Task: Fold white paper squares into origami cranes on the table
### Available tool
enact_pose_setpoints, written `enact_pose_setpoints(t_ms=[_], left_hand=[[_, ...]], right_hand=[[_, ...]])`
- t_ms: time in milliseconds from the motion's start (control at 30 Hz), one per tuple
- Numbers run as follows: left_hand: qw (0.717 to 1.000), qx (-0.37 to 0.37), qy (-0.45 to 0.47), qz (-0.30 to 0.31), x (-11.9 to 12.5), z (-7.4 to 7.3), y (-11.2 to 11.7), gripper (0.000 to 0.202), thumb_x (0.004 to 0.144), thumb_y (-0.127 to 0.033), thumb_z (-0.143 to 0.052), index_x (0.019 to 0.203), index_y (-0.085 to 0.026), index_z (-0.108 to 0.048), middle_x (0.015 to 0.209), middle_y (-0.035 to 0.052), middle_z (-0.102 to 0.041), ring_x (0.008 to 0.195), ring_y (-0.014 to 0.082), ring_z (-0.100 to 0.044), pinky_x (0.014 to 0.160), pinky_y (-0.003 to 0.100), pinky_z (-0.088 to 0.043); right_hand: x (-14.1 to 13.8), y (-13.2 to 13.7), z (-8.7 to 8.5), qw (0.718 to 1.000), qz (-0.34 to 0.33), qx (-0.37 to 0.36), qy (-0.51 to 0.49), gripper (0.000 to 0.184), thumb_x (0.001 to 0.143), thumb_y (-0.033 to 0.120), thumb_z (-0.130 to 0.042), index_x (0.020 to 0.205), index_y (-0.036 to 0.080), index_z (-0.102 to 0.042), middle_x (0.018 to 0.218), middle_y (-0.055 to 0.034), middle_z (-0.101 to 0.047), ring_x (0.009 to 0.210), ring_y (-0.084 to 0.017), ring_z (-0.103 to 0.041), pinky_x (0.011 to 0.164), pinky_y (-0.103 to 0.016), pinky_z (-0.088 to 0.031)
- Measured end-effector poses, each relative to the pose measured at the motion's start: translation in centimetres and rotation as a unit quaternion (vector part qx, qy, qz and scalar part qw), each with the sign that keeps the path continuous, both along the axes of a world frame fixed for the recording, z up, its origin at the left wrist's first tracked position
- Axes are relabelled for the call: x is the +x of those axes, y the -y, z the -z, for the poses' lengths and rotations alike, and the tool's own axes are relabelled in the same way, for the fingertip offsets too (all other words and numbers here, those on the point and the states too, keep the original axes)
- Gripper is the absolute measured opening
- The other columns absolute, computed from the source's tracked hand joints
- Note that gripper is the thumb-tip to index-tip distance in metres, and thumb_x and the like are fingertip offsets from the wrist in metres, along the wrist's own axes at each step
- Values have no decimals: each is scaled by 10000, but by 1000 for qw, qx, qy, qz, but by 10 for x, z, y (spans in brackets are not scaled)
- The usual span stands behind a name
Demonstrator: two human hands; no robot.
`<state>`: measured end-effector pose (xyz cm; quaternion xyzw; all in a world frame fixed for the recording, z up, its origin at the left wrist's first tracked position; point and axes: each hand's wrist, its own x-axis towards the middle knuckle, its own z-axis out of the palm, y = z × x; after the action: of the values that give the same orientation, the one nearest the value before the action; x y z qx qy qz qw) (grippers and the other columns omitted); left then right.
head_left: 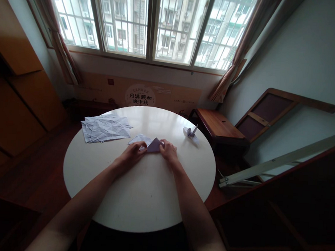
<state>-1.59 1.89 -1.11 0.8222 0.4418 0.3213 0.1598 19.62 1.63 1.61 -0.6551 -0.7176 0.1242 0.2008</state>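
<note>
A small purple paper (155, 145), folded into a triangle, lies on the round white table (138, 193). My left hand (133, 154) pinches its left edge with curled fingers. My right hand (168, 150) presses on its right corner, fingers bent over the paper. A white creased sheet (139, 140) lies just behind the purple paper, partly under it.
A stack of creased white sheets (105, 128) lies at the table's far left. A folded paper crane (190, 132) stands at the far right. A wooden stool (218, 126) and a leaning frame (267, 110) are beyond the table on the right. Wooden cabinets (15, 88) line the left wall.
</note>
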Motion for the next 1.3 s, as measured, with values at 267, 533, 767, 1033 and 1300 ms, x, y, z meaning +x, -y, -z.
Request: enact_pose_setpoints(t_ms=[267,533,767,1033,1300], left_hand=[[998,34,5,59,2,2,-1,217,883,-267,-517,964,-228,-715,1112,73,-681,955,206,-653,850,340,-511],[995,60,-25,71,1,6,-6,225,882,-264,-536,979,-238,-738,1094,58,-717,1004,224,-654,936,394,-482],[998,42,-35,17,0,3,-3,226,849,-281,-571,995,-251,-741,1095,48,-716,1038,235,-639,985,402,-454],[999,30,-37,1,0,0,-2,231,835,-295,-574,979,-239,-747,1100,44,-715,1036,240,-643,982,401,-463],[998,23,-54,-4,1,-3,-1,249,838,-295,-553,983,-240,-748,1125,29,-708,1072,234,-632,990,359,-453]], right_hand=[[0,-1,10,999,15,23,34,230,887,275,-532,1090,258,-640,1119,-82,-577,1066,-239,-510,907,-355,-376],[-5,-1,9,995,-47,84,2,216,870,202,-559,979,273,-731,1147,-58,-615,1096,-233,-502,963,-387,-357],[-17,-1,15,964,-248,63,-77,216,861,218,-577,993,270,-741,1082,-5,-706,1015,-160,-619,976,-274,-401],[-1,-1,-1,992,-123,14,-36,243,812,248,-578,969,232,-763,955,-41,-747,901,-198,-681,835,-244,-469],[22,-3,-12,1000,23,6,-21,263,812,243,-529,872,164,-773,870,-109,-745,845,-197,-681,737,-214,-443]])
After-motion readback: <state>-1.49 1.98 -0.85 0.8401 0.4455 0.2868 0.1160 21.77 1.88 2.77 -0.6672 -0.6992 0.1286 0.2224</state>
